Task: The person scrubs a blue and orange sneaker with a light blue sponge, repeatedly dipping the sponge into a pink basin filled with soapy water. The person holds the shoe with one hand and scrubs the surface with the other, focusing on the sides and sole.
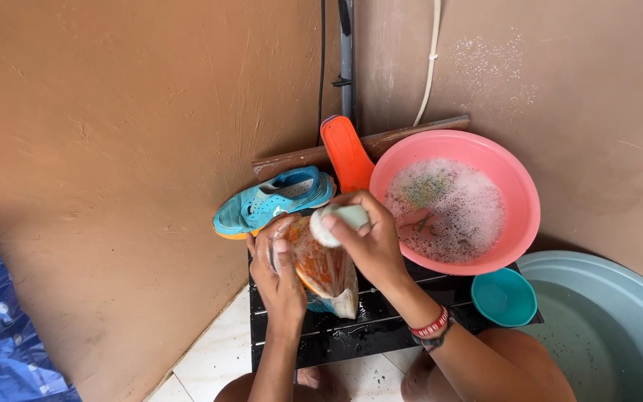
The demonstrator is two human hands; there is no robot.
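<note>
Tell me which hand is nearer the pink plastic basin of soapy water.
Right. The right hand is just beside the pink plastic basin's rim; the left hand is farther away, holding the soapy shoe.

shoe (321, 269): orange sole up, coated in soap foam, tilted, toe pointing down toward black stool (381, 327), above stool's left part. brush (340, 221): pale green-white, pressed on shoe's upper end, just left of pink basin (522, 186).
</note>
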